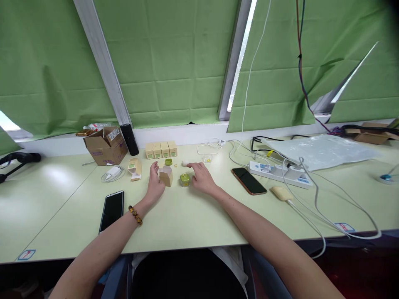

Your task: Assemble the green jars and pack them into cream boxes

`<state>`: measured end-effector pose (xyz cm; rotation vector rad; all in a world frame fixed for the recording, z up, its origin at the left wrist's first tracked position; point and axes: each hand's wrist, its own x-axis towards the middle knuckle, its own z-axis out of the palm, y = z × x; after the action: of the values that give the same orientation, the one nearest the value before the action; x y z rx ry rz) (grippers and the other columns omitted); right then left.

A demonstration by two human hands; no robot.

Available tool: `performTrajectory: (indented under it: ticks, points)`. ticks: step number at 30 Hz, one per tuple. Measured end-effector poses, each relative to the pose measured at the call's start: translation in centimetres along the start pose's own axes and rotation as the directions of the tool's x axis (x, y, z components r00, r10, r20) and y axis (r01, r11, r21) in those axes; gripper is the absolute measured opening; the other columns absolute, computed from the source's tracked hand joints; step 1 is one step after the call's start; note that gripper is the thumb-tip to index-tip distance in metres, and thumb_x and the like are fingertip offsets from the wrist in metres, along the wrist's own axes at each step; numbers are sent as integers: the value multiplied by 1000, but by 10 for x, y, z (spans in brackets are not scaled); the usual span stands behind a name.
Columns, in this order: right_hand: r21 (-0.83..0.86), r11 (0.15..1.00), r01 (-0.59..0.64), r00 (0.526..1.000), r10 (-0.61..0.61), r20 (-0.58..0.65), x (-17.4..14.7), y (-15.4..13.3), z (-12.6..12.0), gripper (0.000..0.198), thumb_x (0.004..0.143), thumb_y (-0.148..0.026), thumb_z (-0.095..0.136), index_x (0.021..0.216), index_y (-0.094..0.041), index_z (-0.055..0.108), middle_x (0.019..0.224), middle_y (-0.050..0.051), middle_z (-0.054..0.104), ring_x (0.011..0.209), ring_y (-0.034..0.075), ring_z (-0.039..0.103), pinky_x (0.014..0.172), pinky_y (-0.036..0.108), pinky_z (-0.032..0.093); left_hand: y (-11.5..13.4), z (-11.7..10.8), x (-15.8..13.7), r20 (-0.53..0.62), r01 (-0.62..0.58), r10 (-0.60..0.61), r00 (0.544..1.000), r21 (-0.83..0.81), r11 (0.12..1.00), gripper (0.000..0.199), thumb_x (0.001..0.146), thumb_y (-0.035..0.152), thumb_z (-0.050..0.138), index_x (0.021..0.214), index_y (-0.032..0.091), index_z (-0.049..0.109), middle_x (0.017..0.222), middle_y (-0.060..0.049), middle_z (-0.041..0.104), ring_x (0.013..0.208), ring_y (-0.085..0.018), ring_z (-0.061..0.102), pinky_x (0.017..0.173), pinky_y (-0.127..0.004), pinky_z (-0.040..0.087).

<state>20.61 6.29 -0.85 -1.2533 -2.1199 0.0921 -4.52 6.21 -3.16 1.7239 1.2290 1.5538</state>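
Observation:
My left hand [153,182] is beside a small open cardboard box [166,177], its fingers stretched upward; I cannot tell whether it touches the box. My right hand [202,178] hovers just right of a small clear container with a green lid [185,179]. Its index finger reaches left, close to a small white piece [185,163], while the thumb is apart from it. Behind the box lie a small green tray-like part [168,161] and a tiny yellowish piece [176,165]. A clear little container [207,158] with something yellow inside is beyond my right hand.
Several small cardboard boxes [161,150] line up at the back; an opened one [134,169] lies left. A phone [111,211] is at the left, another [248,181] at the right. Cables surround a power strip [280,173]. A black cylinder [129,140] stands by a large carton [107,147].

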Motion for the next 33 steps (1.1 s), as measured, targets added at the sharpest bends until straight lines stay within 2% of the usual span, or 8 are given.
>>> performTrajectory:
  ticks: [4,9,13,17,20,24,29,33]
  points:
    - [78,996,-49,997,43,69,-1,-4,-2,67,70,2,52,134,-19,53,128,9,67,117,27,54,89,39,50,11,-1,-4,-25,-60,66,998,185,981,83,73,19,74,144,26,33,148,-17,37,136,-35,44,114,-58,37]
    - [146,987,-70,989,49,139,-1,-6,-4,70,69,-1,53,136,-23,48,129,8,66,118,26,55,83,34,49,23,1,-10,-5,-122,139,990,458,881,83,76,40,80,141,25,32,139,-17,42,136,-41,40,111,-65,34]
    - [166,981,-101,974,64,218,0,-4,-3,74,69,-2,56,138,-23,45,130,8,66,119,27,56,84,34,47,21,3,-12,71,-146,128,989,544,826,67,87,30,68,142,23,30,139,-18,48,132,-39,49,107,-62,37]
    - [172,979,-110,961,61,271,0,-1,-2,77,69,-2,60,141,-23,44,132,9,65,121,29,57,87,35,48,24,1,-12,121,-181,137,983,552,814,64,89,18,57,146,20,26,133,-17,55,123,-33,57,105,-56,40]
    - [180,979,-97,964,47,262,0,0,0,73,73,-5,65,142,-22,46,131,10,66,122,29,58,91,37,49,31,1,-13,195,-242,161,968,533,811,57,90,14,52,144,23,35,136,-15,55,125,-31,56,105,-52,42]
    - [185,977,-106,973,63,223,0,-1,3,62,79,-17,75,138,-22,55,130,12,67,122,30,61,95,39,50,36,0,-16,285,-282,150,947,512,811,51,89,12,51,137,27,48,140,-13,55,137,-31,48,108,-51,42]
    - [176,979,-99,976,61,211,0,-2,6,41,82,-19,76,121,-21,66,124,11,70,112,28,66,92,37,52,29,1,-12,265,-262,147,953,474,841,48,87,14,56,133,25,51,137,-12,58,132,-31,54,109,-51,43]
    - [200,976,-84,984,50,169,3,-1,5,33,79,-17,77,111,-19,69,113,9,72,98,24,67,85,36,52,23,1,-7,206,-230,157,966,409,883,32,93,26,57,124,22,56,129,-12,64,121,-29,62,104,-48,48]
